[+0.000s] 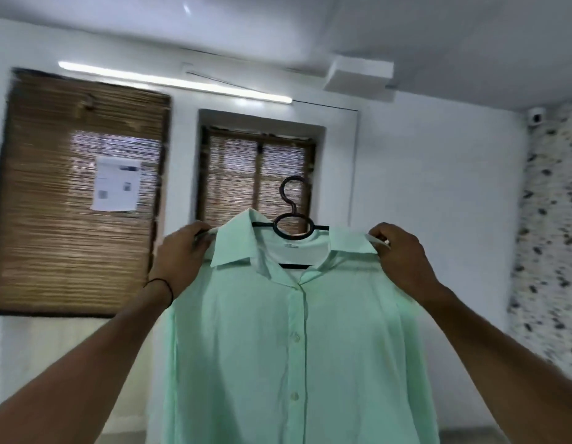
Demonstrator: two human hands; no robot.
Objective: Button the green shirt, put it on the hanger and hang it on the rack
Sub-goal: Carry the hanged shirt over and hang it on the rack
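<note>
The pale green shirt (297,347) hangs in mid-air in front of me, its front placket buttoned and its collar spread. It sits on a black hanger (292,225), whose hook and ring stick up above the collar. My left hand (182,254) grips the shirt's left shoulder, over the hanger's end. My right hand (403,254) grips the right shoulder the same way. Both arms are raised and stretched forward. No rack is in view.
A white wall faces me with two windows covered by bamboo blinds (79,193), and a paper sheet (116,184) is stuck on the left one. A tube light (175,81) runs above them. A speckled wall (550,235) stands at the right.
</note>
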